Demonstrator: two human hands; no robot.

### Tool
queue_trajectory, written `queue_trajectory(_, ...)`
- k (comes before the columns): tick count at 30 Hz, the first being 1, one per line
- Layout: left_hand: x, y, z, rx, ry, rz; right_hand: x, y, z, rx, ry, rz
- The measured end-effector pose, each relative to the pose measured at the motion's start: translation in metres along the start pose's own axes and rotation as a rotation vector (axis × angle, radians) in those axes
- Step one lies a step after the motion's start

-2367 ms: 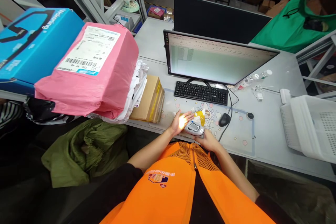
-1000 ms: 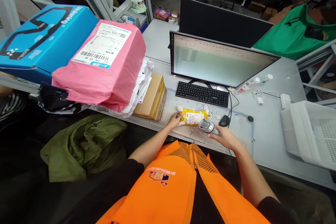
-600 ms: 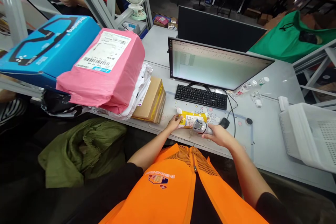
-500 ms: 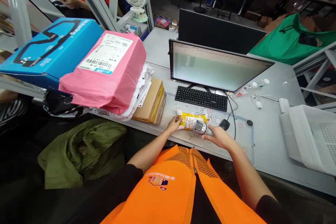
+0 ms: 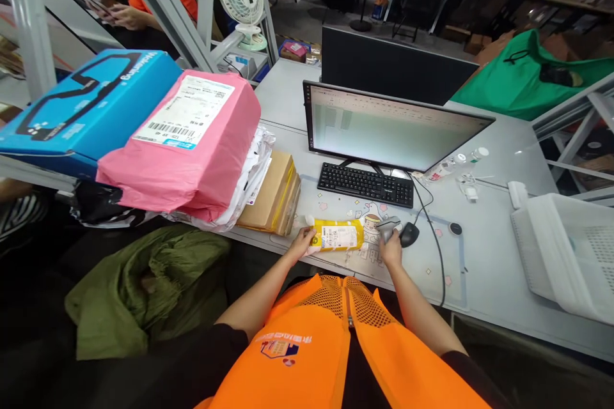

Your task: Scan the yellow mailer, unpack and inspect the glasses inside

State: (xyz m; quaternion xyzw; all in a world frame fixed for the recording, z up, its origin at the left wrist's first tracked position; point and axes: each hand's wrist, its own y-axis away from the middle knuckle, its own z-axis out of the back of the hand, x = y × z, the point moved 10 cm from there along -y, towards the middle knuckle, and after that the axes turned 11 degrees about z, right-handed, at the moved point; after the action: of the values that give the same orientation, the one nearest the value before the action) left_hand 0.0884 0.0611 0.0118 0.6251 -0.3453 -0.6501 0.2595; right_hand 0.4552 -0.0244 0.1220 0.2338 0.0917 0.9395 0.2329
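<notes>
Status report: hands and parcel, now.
Left hand grips small yellow plastic parcel. Right hand holds grey handheld scanner beside it. Black mouse close right.

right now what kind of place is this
Most likely a parcel sorting or dispatch desk in a warehouse. Labelled parcels are stacked at the left, such as the pink parcel. The right hand holds a handheld scanner beside a yellow packet, in front of a monitor.
</notes>
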Motion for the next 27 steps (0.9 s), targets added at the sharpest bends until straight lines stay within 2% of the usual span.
queue_trajectory(3,0.004,0.006,0.010,-0.005,0.030,0.021,-0.009,0.004,-0.003,-0.006,-0.009,-0.044)
queue_trajectory(6,0.008,0.009,0.013,-0.003,0.049,0.037,-0.014,-0.009,0.011,-0.036,0.003,-0.068)
queue_trajectory(9,0.012,0.010,0.013,-0.002,0.058,0.043,-0.010,-0.045,0.031,-0.080,0.021,-0.060)
queue_trajectory(11,0.014,0.009,0.012,-0.004,0.060,0.046,-0.001,-0.077,0.037,-0.076,0.025,-0.033)
queue_trajectory(14,0.014,0.009,0.012,-0.005,0.059,0.049,0.011,-0.121,0.030,-0.008,0.021,-0.015)
queue_trajectory(16,0.013,0.010,0.012,-0.010,0.060,0.050,0.014,-0.140,0.024,0.018,0.027,-0.041)
queue_trajectory(21,0.007,0.014,0.012,-0.031,0.061,0.041,0.005,-0.154,0.014,0.064,0.049,-0.110)
queue_trajectory(27,-0.001,0.022,0.013,-0.027,0.038,0.021,0.000,-0.162,0.011,0.107,0.074,-0.094)
